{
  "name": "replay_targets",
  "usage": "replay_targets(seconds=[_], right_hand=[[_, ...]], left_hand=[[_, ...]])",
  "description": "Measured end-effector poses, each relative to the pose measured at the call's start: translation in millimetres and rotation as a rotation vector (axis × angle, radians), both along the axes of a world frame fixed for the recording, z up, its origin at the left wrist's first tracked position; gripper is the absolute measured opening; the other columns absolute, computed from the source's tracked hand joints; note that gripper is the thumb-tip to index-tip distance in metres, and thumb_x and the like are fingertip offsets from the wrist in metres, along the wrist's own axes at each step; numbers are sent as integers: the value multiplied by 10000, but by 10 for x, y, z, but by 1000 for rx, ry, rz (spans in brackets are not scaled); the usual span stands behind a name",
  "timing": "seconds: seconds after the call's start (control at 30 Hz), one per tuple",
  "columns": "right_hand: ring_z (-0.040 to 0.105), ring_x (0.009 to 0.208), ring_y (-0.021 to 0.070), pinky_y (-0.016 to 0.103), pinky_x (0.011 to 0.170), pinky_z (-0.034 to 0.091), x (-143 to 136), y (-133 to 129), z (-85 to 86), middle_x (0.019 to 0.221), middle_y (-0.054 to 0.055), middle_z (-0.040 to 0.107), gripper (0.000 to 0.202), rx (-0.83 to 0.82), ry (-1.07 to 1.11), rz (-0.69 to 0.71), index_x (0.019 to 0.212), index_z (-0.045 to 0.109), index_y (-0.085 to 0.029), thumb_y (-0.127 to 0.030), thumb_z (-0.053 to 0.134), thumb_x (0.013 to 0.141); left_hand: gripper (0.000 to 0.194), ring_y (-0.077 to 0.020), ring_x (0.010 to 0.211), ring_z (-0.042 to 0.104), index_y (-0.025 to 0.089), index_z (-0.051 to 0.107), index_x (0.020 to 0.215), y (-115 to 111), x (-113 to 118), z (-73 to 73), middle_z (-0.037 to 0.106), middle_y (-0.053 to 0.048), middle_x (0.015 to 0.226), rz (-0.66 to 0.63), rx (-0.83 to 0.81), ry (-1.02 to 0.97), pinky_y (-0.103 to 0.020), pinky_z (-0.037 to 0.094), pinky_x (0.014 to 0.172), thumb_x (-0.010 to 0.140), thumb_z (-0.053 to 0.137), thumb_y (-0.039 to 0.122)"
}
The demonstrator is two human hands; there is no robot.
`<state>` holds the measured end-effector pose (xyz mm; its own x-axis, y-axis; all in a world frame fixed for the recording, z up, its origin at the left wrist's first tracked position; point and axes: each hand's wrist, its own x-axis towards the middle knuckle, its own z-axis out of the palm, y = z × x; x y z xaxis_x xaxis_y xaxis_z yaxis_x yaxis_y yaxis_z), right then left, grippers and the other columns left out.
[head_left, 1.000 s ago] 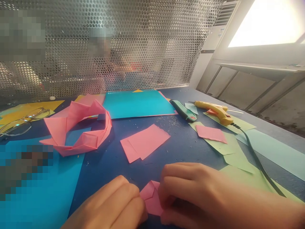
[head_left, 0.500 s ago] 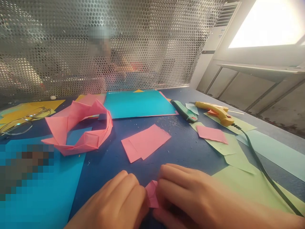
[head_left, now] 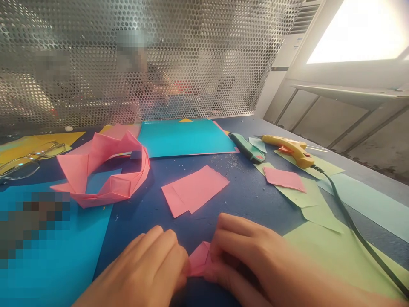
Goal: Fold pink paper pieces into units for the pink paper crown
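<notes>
Both hands, left hand point(head_left: 150, 266) and right hand point(head_left: 252, 260), fingers closed pinching a small pink paper piece point(head_left: 198, 259) on the worktop point(head_left: 249, 196), near side of the part-assembled pink folded ring point(head_left: 105, 168); loose pink squares point(head_left: 193, 189) unfolded beyond.

Matt pink paper piece point(head_left: 198, 258) on a smooth dark blue table point(head_left: 249, 196), glossy cyan sheet point(head_left: 185, 137), perforated shiny metal screen point(head_left: 159, 55) behind.
</notes>
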<state>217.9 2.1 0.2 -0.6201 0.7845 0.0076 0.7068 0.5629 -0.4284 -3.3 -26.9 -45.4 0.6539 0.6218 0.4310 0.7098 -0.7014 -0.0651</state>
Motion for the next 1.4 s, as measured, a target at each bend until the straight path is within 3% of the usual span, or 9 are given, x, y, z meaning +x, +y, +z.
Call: replay_targets(seconds=[0.2, 0.4, 0.6, 0.73, 0.9, 1.0, 1.17, 1.4], right_hand=[[617, 716, 189, 254, 641, 513, -10, 22, -21, 692, 23, 573, 262, 28, -17, -64, 759, 682, -245, -428, 618, 934], [611, 713, 185, 249, 635, 494, -9, 77, 8, 692, 20, 577, 256, 15, -29, -76, 755, 681, -242, -424, 620, 925], [609, 712, 181, 243, 629, 476, -19, 94, 32, 693, 16, 584, 240, -6, -41, -95, 751, 678, -240, -408, 626, 913], [607, 702, 175, 236, 615, 458, -21, 85, 43, 692, 12, 593, 219, -25, -47, -101, 739, 672, -237, -384, 635, 897], [584, 649, 146, 219, 564, 409, -52, 76, 97, 690, -3, 614, 208, -95, -50, -101, 652, 623, -223, -276, 648, 851], [539, 585, 118, 215, 535, 369, -68, 78, 112, 677, -26, 619, 219, -162, -35, -126, 600, 574, -213, -220, 653, 804], [483, 527, 100, 216, 511, 339, -55, 93, 90, 640, -37, 602, 250, -215, -17, -184, 577, 559, -209, -274, 683, 785], [514, 553, 107, 216, 520, 364, -56, 98, 109, 658, -35, 614, 280, -214, 5, -194, 559, 554, -207, -267, 697, 793]], left_hand=[[216, -157, 756, 658, 258, 451, 954, -11, 2, 17, 618, 68, 806, 22, 113, 110, -310, 496, 725, 929, 331, 80], [341, -154, 793, 655, 259, 469, 971, -6, 3, 144, 666, 72, 872, 16, 115, 198, -328, 427, 759, 947, 201, 50], [321, -147, 804, 640, 275, 466, 944, 5, -57, 181, 660, 93, 872, -1, 64, 190, -300, 410, 779, 830, 325, 11], [230, -139, 713, 585, 283, 455, 886, 5, -46, 181, 596, 92, 804, 15, -167, 43, -264, 429, 658, 853, 405, 61], [147, -62, 752, 583, 285, 499, 844, -18, 41, 234, 599, 115, 816, 82, -509, -280, -132, 441, 663, 959, 462, 202], [186, -46, 729, 562, 297, 545, 766, -17, 75, 267, 592, 146, 764, 163, -592, -420, -125, 426, 666, 947, 520, 260], [148, -89, 824, 548, 379, 615, 705, 1, 103, 319, 584, 164, 765, 362, -737, -521, -200, 419, 773, 820, 680, 312], [180, -123, 849, 546, 422, 641, 689, 15, 139, 375, 573, 143, 765, 444, -799, -528, -265, 406, 817, 786, 719, 291]])
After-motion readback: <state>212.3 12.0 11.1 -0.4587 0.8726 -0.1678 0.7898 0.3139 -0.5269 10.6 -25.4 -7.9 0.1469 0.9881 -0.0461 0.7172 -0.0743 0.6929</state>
